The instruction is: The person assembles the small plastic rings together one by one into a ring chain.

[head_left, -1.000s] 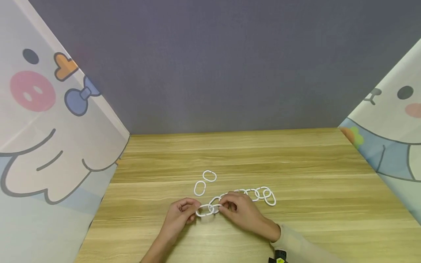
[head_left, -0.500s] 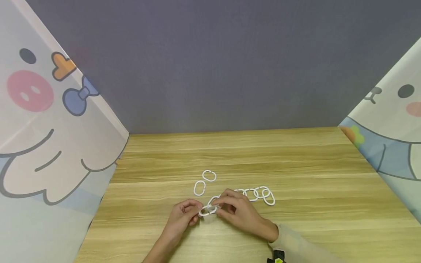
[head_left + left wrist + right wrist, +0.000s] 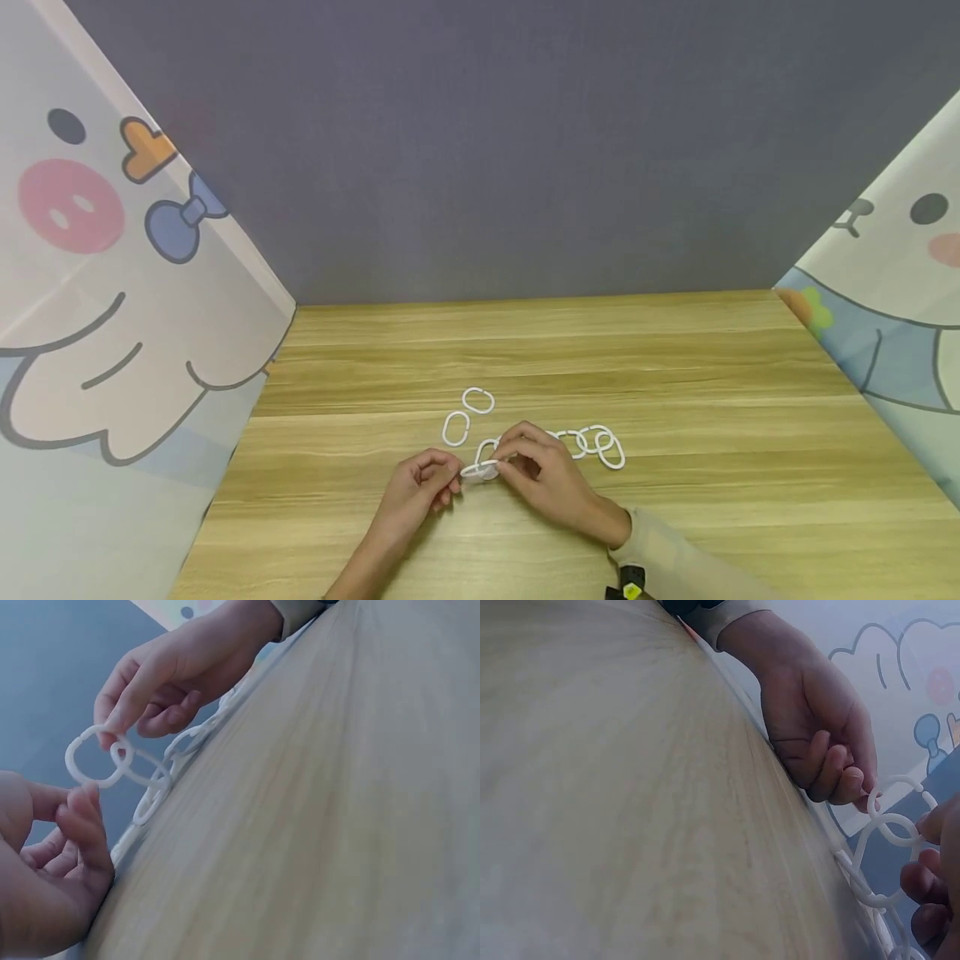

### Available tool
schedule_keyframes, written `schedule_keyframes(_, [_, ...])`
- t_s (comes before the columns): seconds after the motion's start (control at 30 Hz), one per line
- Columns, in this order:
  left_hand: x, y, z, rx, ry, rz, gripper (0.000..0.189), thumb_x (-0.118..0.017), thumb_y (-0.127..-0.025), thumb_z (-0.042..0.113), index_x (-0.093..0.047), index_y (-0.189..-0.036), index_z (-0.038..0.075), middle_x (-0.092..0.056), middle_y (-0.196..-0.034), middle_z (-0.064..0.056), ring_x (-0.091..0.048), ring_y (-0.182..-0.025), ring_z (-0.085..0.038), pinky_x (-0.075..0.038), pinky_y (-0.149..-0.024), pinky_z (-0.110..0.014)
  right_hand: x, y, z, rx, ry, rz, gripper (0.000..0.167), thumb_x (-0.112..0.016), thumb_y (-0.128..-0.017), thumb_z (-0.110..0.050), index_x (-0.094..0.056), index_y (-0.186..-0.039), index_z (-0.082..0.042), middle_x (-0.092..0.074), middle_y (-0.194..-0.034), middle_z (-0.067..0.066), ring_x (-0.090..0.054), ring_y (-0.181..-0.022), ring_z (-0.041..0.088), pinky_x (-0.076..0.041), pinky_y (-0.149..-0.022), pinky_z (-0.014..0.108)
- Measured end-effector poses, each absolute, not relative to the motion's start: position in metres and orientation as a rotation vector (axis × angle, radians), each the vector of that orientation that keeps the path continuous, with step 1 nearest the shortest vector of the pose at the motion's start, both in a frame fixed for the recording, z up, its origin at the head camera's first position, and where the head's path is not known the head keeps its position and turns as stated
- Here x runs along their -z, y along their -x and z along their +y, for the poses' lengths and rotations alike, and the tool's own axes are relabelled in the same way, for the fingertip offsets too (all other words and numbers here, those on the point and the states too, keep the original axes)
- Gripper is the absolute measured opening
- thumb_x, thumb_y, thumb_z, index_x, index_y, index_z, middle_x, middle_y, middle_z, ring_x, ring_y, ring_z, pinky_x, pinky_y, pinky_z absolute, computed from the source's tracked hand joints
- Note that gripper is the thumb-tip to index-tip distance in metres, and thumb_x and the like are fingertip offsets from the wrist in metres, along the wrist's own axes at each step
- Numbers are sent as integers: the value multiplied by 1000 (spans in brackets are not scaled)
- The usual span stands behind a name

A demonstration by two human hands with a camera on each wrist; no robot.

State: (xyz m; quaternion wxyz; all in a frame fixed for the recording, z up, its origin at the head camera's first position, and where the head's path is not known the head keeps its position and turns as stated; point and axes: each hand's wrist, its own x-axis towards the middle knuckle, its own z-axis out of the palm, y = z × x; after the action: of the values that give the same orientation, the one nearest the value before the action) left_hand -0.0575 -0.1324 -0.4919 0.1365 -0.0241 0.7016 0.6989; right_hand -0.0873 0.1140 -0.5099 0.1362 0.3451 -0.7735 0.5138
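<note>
In the head view, my left hand (image 3: 416, 492) and right hand (image 3: 551, 479) meet close over the table around a white plastic chain link (image 3: 70, 759). That link has a small gap in its loop. My left thumb and fingertip pinch one side of it. The right thumb and forefinger (image 3: 111, 724) pinch its other side, near the gap. Another link hooks through it and leads down to a chain (image 3: 586, 445) of white links lying to the right. My right hand hides the middle of this chain in the head view.
Two loose white links, a nearer one (image 3: 445, 429) and a farther one (image 3: 481, 412), lie just beyond my hands on the wooden table (image 3: 360, 358). A grey panel (image 3: 525, 167) stands behind the table, with cartoon-printed panels at both sides.
The held link has turned from lying open to the head view to nearly edge-on. My left hand has come slightly right, and my right fingers have shifted onto the end link.
</note>
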Motion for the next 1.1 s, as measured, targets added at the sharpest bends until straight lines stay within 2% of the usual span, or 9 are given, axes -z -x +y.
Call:
schedule_keyframes(0.1, [493, 60, -135, -1973, 35, 2262, 12, -76, -104, 8, -77, -107, -3, -72, -86, -5, -60, -71, -9, -49, -63, -18, 509, 87, 114, -1514, -984, -2241, 20, -84, -96, 0, -81, -104, -17, -72, -106, -3, -56, -76, -1, -50, -61, 18])
schedule_keyframes(0.2, [497, 62, -138, -1863, -62, 2530, 4, -81, -101, 7, -81, -105, 6, -71, -88, 0, -61, -75, -9, -51, -65, -20, 508, 88, 114, -1522, -979, -2228, 19, -84, -96, 0, -81, -104, -16, -74, -104, -1, -56, -76, 0, -51, -60, 19])
schedule_keyframes(0.3, [504, 63, -139, -1701, -221, 2772, 15, -84, -97, 2, -83, -110, 10, -71, -93, 4, -62, -80, -7, -52, -65, -20, 508, 88, 114, -1519, -990, -2201, 19, -84, -95, 2, -81, -105, -14, -74, -102, 2, -57, -74, 2, -51, -58, 20])
schedule_keyframes(0.4, [510, 63, -140, -1533, -374, 2958, 28, -87, -93, -1, -82, -120, 8, -70, -101, 5, -60, -83, -5, -53, -65, -21, 508, 88, 114, -1524, -997, -2186, 19, -85, -94, 3, -81, -105, -13, -75, -101, 3, -57, -73, 4, -50, -57, 20])
schedule_keyframes(0.53, [515, 64, -141, -1332, -466, 3086, 37, -89, -93, 3, -80, -129, 7, -66, -107, 4, -54, -89, -6, -51, -71, -23, 509, 89, 114, -1529, -997, -2180, 20, -85, -94, 4, -81, -105, -12, -75, -101, 3, -58, -72, 4, -50, -56, 20])
schedule_keyframes(0.63, [516, 63, -141, -1230, -474, 3119, 35, -90, -92, 5, -81, -126, 9, -63, -107, 4, -51, -92, -8, -49, -75, -25, 510, 89, 114, -1526, -996, -2184, 19, -84, -94, 4, -81, -105, -12, -75, -101, 3, -57, -73, 3, -50, -56, 20])
schedule_keyframes(0.9, [518, 64, -141, -1167, -416, 3226, 16, -91, -92, 7, -79, -100, 14, -68, -103, 4, -61, -99, -13, -57, -81, -32, 510, 89, 114, -1563, -956, -2203, 17, -82, -96, 3, -80, -103, -12, -75, -97, 2, -56, -71, 0, -49, -55, 18])
schedule_keyframes(1.1, [519, 64, -143, -1078, -234, 3362, 25, -96, -88, 14, -76, -103, 9, -68, -97, -1, -60, -93, -19, -55, -78, -38, 508, 88, 114, -1577, -964, -2195, 17, -82, -97, 4, -80, -104, -12, -76, -96, 2, -56, -70, 1, -49, -55, 18])
